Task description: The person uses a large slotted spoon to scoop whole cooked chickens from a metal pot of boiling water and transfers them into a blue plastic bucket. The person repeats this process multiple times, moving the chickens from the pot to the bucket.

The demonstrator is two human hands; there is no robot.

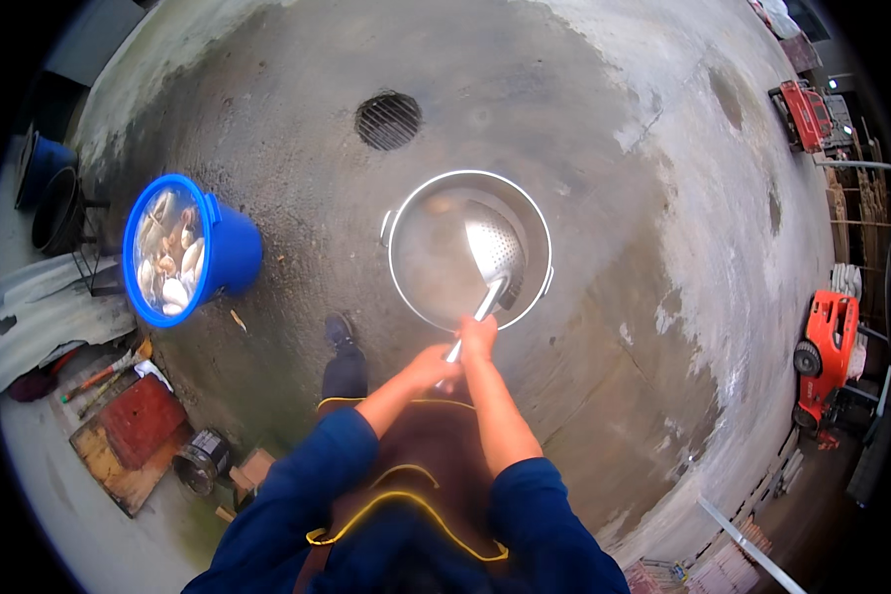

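Both my hands grip the metal handle of a large perforated skimmer [496, 241]. My left hand [432, 365] is closed near the handle's end, and my right hand [478, 337] holds it higher up, above the near rim of a wide metal pot [532, 210]. Over the pot's opening, the skimmer's bowl is tilted, and whether it touches the liquid is hard to tell. Cloudy, brownish liquid [431, 260] shows inside, blurred by what looks like steam. To the left, a blue plastic bucket [236, 249] leans in view, holding several pale carcasses [171, 256] that look like plucked poultry.
Beyond the pot, a round drain grate [388, 120] is set in the wet concrete floor [304, 89]. Boards [137, 427], a small dark bucket [202, 460] and corrugated sheeting [59, 304] lie at left. An orange forklift [824, 360] and a red vehicle [805, 115] stand far right.
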